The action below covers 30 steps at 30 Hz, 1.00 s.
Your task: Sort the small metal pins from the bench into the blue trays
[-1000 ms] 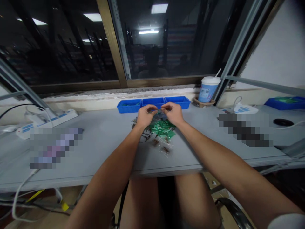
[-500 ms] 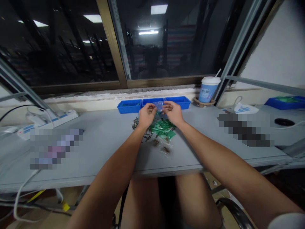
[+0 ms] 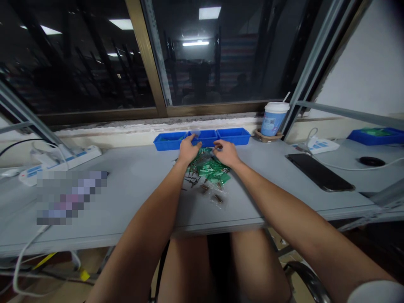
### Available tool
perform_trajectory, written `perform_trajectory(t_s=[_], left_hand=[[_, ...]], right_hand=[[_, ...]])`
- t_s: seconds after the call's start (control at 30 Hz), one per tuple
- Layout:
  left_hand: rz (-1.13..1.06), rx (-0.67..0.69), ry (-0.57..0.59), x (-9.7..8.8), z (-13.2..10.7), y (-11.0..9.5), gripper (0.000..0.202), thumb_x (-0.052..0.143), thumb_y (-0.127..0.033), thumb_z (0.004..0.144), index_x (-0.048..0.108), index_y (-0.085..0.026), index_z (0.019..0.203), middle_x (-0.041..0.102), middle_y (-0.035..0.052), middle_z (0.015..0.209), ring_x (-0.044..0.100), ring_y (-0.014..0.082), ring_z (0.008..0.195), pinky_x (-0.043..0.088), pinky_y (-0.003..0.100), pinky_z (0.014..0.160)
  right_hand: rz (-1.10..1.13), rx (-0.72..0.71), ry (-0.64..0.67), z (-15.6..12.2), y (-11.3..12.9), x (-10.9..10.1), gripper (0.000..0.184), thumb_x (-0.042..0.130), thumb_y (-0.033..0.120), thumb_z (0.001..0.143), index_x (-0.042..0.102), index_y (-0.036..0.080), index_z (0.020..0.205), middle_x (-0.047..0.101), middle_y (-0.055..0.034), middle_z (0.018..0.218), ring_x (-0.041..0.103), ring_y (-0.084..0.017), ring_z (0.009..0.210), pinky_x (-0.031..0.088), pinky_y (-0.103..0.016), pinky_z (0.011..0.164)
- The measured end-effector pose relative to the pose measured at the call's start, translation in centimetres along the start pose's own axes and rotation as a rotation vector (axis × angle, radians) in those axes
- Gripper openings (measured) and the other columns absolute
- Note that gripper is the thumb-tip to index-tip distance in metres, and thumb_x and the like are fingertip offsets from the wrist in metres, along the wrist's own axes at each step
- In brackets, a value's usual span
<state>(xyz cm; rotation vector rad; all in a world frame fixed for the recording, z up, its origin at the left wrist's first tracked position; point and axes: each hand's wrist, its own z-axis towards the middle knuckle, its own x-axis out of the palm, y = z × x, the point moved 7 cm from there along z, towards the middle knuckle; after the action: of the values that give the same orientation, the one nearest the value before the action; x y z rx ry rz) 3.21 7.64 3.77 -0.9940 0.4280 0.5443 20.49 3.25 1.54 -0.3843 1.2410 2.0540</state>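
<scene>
My left hand (image 3: 188, 150) reaches out to the near edge of the middle blue tray (image 3: 209, 139), its fingertips pinched on a small clear bag (image 3: 195, 134) above the tray's rim. My right hand (image 3: 226, 152) hovers low over a pile of green packets (image 3: 211, 169), fingers curled; what they hold, if anything, is hidden. Dark metal pins (image 3: 190, 182) lie scattered left of the pile. Small clear bags with brown parts (image 3: 217, 198) lie in front of it. Two more blue trays flank the middle one, the left tray (image 3: 168, 144) and the right tray (image 3: 236, 136).
A lidded cup with a straw (image 3: 274, 119) stands right of the trays. A black phone (image 3: 319, 171) and a white power strip (image 3: 318, 145) lie to the right, another blue tray (image 3: 376, 136) beyond. A power strip with cables (image 3: 61, 158) lies at the left. The window sill runs behind.
Both hands held the clear bag raised between them. Now the left hand has carried it forward to the middle tray, and the right hand has let go and dropped to the green pile.
</scene>
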Motion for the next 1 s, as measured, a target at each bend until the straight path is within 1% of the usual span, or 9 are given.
perform_trajectory(t_s=[0.2,0.37,0.43,0.5,0.57,0.67,0.8,0.9,1.0], left_hand=[[0.096,-0.075,0.041,0.7,0.4,0.4,0.065,0.065,-0.029,0.079,0.049,-0.020,0.141,0.054,0.0157,0.142,0.041,0.0391,0.137,0.031,0.060,0.110],[0.149,-0.092,0.121,1.2,0.1,0.2,0.071,0.059,-0.030,0.083,0.036,-0.017,0.150,0.026,0.0155,0.161,0.025,0.0370,0.147,0.022,0.059,0.116],[0.216,-0.073,0.147,1.3,-0.3,-0.2,0.070,0.055,-0.031,0.085,0.036,-0.013,0.150,0.022,0.0167,0.161,0.023,0.0367,0.147,0.022,0.058,0.116],[0.296,-0.025,0.172,1.3,-0.7,-0.9,0.064,0.053,-0.030,0.087,0.041,-0.012,0.147,0.028,0.0163,0.160,0.026,0.0351,0.146,0.025,0.056,0.116],[0.365,0.049,0.223,1.5,-1.3,-1.6,0.055,0.053,-0.030,0.086,0.052,-0.015,0.139,0.041,0.0138,0.153,0.034,0.0330,0.142,0.029,0.053,0.115],[0.444,0.133,0.329,2.1,-2.2,-1.9,0.042,0.052,-0.031,0.087,0.063,-0.018,0.125,0.058,0.0117,0.138,0.044,0.0333,0.133,0.034,0.052,0.111],[0.498,0.156,0.400,2.7,-3.1,-1.1,0.041,0.049,-0.033,0.090,0.064,-0.017,0.125,0.057,0.0132,0.140,0.047,0.0332,0.132,0.036,0.047,0.110],[0.521,0.175,0.436,3.3,-3.6,-0.6,0.042,0.046,-0.031,0.092,0.062,-0.014,0.127,0.054,0.0149,0.143,0.047,0.0301,0.134,0.035,0.043,0.112],[0.505,0.173,0.446,3.5,-3.8,-0.5,0.041,0.045,-0.030,0.092,0.062,-0.015,0.126,0.061,0.0142,0.135,0.055,0.0280,0.128,0.040,0.040,0.108]], right_hand=[[-0.080,0.024,0.106,0.0,-0.3,0.8,0.035,0.064,0.023,0.076,0.070,0.018,0.111,0.074,-0.0082,0.103,0.066,-0.024,0.099,0.050,-0.037,0.091],[-0.124,0.011,0.161,0.0,-0.2,1.2,0.034,0.064,0.024,0.078,0.070,0.016,0.110,0.073,-0.0090,0.108,0.064,-0.024,0.102,0.048,-0.034,0.092],[-0.147,0.008,0.182,-0.1,-0.1,1.2,0.034,0.064,0.024,0.079,0.069,0.015,0.111,0.072,-0.0097,0.111,0.063,-0.024,0.106,0.047,-0.033,0.094],[-0.173,0.002,0.205,-0.1,0.0,1.2,0.034,0.063,0.024,0.080,0.069,0.015,0.112,0.072,-0.0100,0.113,0.063,-0.024,0.108,0.046,-0.033,0.095],[-0.205,-0.017,0.228,-0.2,0.2,1.2,0.035,0.062,0.025,0.081,0.068,0.016,0.114,0.071,-0.0100,0.116,0.061,-0.024,0.111,0.045,-0.033,0.097],[-0.293,-0.026,0.271,-0.5,0.4,1.1,0.042,0.062,0.038,0.083,0.067,0.016,0.118,0.068,-0.0131,0.122,0.055,-0.031,0.120,0.042,-0.039,0.099],[-0.410,-0.006,0.385,-1.1,0.4,1.5,0.057,0.059,0.057,0.082,0.066,0.018,0.122,0.059,-0.0173,0.132,0.046,-0.041,0.126,0.038,-0.052,0.100],[-0.411,-0.031,0.428,-1.3,0.6,1.8,0.048,0.056,0.057,0.084,0.070,0.023,0.115,0.057,-0.0152,0.133,0.045,-0.040,0.125,0.036,-0.055,0.100],[-0.380,-0.042,0.409,-1.3,0.6,2.0,0.037,0.057,0.051,0.084,0.073,0.025,0.105,0.060,-0.0127,0.125,0.048,-0.036,0.120,0.038,-0.051,0.097]])
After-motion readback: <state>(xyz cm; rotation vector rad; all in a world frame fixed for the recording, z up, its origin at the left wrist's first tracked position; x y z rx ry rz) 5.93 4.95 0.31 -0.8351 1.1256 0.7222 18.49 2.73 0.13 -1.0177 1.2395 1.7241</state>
